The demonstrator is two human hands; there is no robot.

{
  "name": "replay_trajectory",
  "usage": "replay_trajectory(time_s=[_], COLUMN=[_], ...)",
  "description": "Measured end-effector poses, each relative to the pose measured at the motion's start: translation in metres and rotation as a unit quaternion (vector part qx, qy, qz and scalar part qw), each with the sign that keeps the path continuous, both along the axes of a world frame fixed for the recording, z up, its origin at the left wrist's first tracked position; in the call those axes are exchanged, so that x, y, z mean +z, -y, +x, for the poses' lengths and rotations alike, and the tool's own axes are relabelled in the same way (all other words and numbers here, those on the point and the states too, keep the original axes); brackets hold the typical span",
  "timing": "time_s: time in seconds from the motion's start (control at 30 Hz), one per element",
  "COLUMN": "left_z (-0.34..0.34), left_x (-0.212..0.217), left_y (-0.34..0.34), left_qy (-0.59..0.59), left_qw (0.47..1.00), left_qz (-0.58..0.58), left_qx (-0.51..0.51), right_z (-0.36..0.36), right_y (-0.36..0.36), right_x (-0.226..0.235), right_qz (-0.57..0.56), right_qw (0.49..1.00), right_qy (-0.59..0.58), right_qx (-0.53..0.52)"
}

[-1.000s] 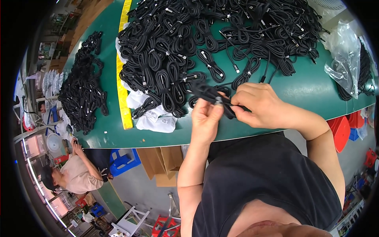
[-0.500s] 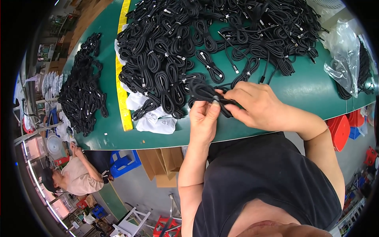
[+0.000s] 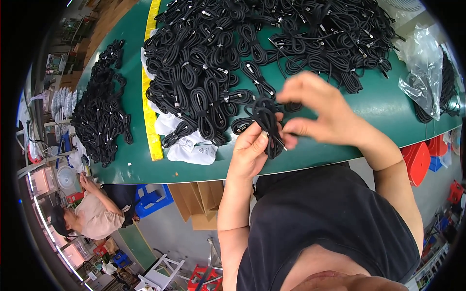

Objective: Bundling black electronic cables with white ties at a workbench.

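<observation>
My left hand (image 3: 251, 148) is closed round a coiled black cable (image 3: 266, 116), held up over the near edge of the green table. The thumb presses on the middle of the coil, and a connector end sticks out low on its right. Just right of the coil, my right hand (image 3: 315, 109) is open with fingers curved apart, slightly blurred by motion. It appears to hold nothing. Beyond both hands lies a large heap of bundled black cables (image 3: 194, 72) with silvery connector ends showing.
A yellow strip (image 3: 151, 97) crosses the green table (image 3: 340, 136) left of the heap, with white bags (image 3: 194, 153) beside it. More cables (image 3: 104, 106) lie farther left. At right is a clear plastic bag (image 3: 422, 72). A co-worker (image 3: 92, 213) sits at the lower left.
My right hand has come off the cable coil and spread its fingers, up and to the right. In my left hand the coil has turned from lying sideways to more upright.
</observation>
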State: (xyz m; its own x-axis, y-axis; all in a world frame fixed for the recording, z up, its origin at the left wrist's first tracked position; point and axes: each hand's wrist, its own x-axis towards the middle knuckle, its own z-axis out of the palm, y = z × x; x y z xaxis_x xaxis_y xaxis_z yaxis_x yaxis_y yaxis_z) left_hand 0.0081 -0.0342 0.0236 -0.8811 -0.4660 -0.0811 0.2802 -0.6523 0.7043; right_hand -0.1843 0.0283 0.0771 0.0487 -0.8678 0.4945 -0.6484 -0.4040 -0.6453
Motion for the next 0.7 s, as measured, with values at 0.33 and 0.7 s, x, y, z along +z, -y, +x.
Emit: replay_trajectory(time_s=[0.33, 0.7], left_z=[-0.008, -0.008], left_x=[-0.002, 0.004], left_y=[-0.011, -0.02], left_qy=[-0.039, 0.117], left_qw=[0.999, 0.951], left_qz=[0.006, -0.271], left_qx=[0.02, 0.095], right_z=[-0.003, 0.008], right_y=[0.015, 0.018], right_x=[-0.016, -0.029], right_qz=[0.122, 0.133], right_qw=[0.972, 0.878], right_qy=[0.183, 0.459], right_qx=[0.081, 0.025])
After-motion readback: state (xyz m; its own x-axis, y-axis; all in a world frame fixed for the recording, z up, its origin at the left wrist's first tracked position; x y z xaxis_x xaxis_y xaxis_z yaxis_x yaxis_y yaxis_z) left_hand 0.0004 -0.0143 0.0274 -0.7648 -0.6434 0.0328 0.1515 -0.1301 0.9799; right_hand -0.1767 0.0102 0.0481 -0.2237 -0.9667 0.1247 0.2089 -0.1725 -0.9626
